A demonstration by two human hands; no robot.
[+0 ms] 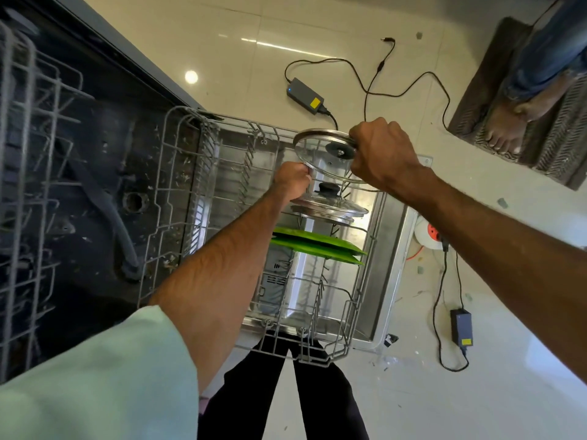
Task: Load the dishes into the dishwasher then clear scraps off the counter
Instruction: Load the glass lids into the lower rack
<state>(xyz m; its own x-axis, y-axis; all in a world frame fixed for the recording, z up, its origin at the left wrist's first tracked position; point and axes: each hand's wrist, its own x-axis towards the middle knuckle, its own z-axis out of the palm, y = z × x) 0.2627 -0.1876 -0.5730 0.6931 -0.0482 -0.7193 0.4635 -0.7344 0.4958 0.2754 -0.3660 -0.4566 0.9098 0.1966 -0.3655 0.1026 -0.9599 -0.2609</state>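
- Fingers (365, 136) of the right hand (381, 154) are clamped at the centre of a glass lid (317, 160). The lid is held tilted above the 12 o'clock end of the lower rack (178, 160), and its knob is hidden inside the fist.
- The left hand (292, 181) has its fingers curled tight at the lid's 7 o'clock rim. Whether they pinch the rim or a rack wire cannot be told.
- A second lid (330, 206) with a black knob stands in the rack just below, toward 6 o'clock. Two green plates (314, 246) stand on edge beyond it.
- The rack sits pulled out over the open dishwasher door (394, 236). Its near corner overhangs the door at 6 o'clock.
- No brand or writing can be read. Each of two power adapters on the floor, one at 12 o'clock (305, 95) and one at 4 o'clock (461, 327), carries a yellow sticker whose print is too small to make out.
- The upper rack (28, 122) at 9 o'clock is blurred and cut off by the frame edge.
- At 2 o'clock another person's bare foot (505, 128) rests on a mat (476, 90). The leg is cut off above.
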